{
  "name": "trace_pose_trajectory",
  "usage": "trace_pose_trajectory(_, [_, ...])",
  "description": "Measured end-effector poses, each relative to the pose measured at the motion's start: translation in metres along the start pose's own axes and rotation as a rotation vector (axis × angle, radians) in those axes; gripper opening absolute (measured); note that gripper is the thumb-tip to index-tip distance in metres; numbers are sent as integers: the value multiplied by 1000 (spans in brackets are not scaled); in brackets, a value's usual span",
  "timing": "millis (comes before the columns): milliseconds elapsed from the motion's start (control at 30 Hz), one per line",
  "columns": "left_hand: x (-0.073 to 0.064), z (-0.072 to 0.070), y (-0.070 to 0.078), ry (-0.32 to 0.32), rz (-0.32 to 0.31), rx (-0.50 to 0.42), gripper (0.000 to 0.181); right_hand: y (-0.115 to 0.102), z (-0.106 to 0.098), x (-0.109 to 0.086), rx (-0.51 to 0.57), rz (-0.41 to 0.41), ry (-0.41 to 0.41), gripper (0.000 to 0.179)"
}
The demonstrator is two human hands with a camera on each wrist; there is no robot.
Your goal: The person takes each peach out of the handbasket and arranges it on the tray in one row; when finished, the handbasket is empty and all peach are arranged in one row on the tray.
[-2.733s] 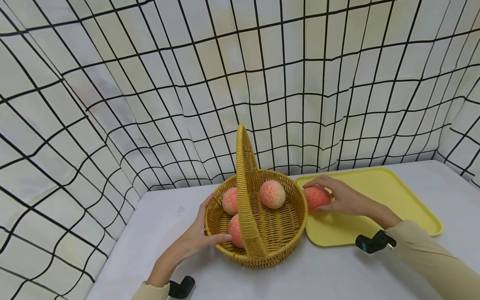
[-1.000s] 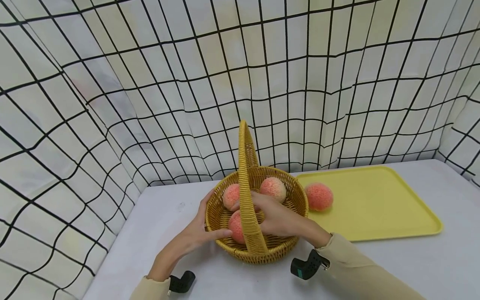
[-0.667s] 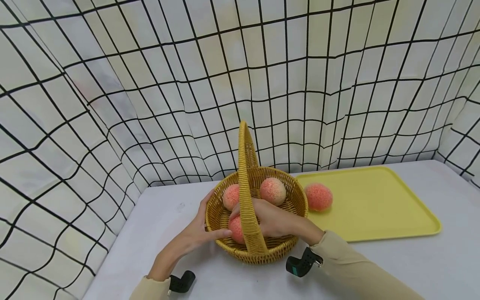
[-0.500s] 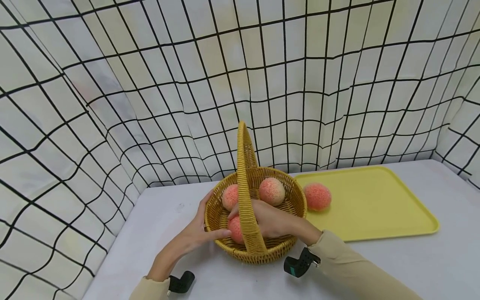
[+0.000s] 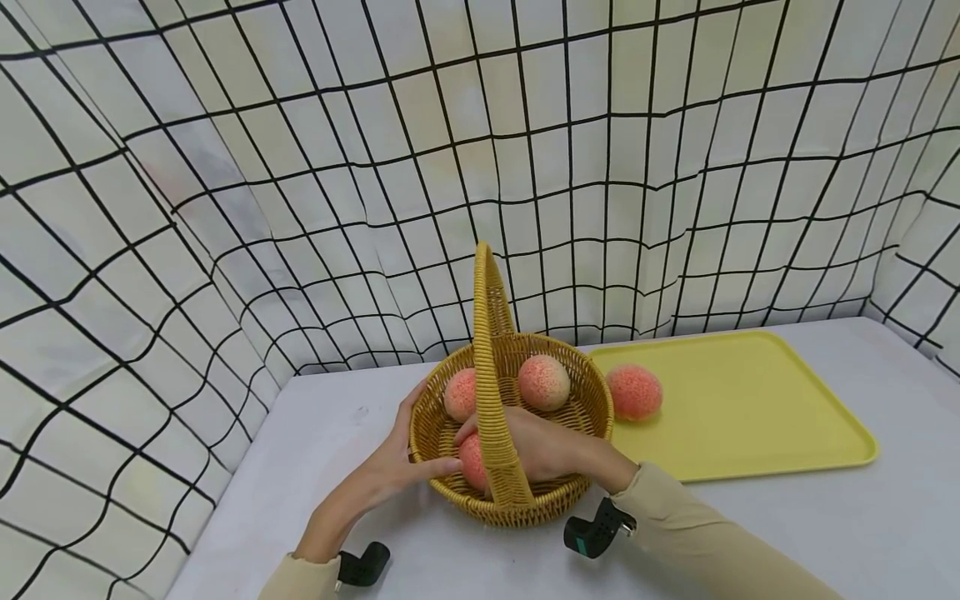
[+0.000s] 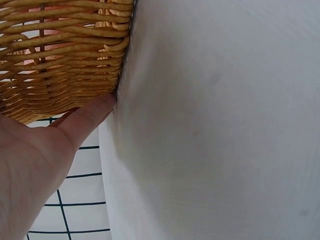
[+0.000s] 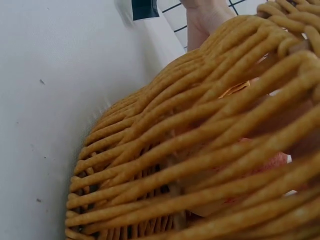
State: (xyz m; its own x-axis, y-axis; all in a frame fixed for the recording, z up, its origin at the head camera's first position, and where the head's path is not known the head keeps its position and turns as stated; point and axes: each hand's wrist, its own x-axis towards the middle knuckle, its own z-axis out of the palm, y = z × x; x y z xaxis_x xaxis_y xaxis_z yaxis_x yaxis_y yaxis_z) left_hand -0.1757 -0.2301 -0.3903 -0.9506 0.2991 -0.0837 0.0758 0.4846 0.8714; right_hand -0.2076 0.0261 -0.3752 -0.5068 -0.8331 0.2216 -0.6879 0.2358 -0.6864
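A wicker basket [image 5: 517, 517] with a tall handle stands on the table and holds three pink, cream-speckled peaches. The back left peach [image 5: 461, 394] and the back right peach [image 5: 543, 382] lie untouched. My right hand [image 5: 542, 446] reaches in under the handle and grips the front peach [image 5: 472, 461], which the handle and fingers partly hide. With its thumb over the rim and fingers along the outer wall, my left hand [image 5: 390, 462] holds the basket's left side. In the left wrist view, a finger of the left hand [image 6: 80, 125] touches the lower basket wall.
To the right of the basket lies a yellow tray [image 5: 757, 408], with another peach [image 5: 634, 392] at its left end, close to the basket rim. A white cloth wall with a black grid [image 5: 570, 167] rises behind the white table [image 5: 337, 417].
My right hand has let go of the peach on the tray and moved left into the basket, where its fingers now close round the front peach. The left hand stays on the basket.
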Motion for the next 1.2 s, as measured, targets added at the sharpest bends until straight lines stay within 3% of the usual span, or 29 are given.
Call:
trace_pose_trajectory(233, [-1,-1,0,6,-12,-3,122,-4,-3,0,-12,24,36,49])
trace_pose_trajectory(400, [-3,-2,-1,5,0,-12,122,-9,-14,-6,-52,91,150,55])
trace_pose_trajectory(567, [-1,-2,-1,0,-7,-17,123,-12,-38,-24,-116,82,268,58])
trace_pose_trajectory(800, [1,0,0,0,4,-12,121,-7,-86,-64,-43,82,409,60])
trace_pose_trajectory(967, [1,1,0,-3,6,-16,123,4,-117,-103,-76,79,479,64])
trace_pose_trajectory(1100, [1,0,-1,-4,-3,-27,123,13,-132,-134,-114,105,510,68])
trace_pose_trajectory(1200, [0,0,-1,-3,-6,-28,122,21,-135,-155,-100,170,539,69])
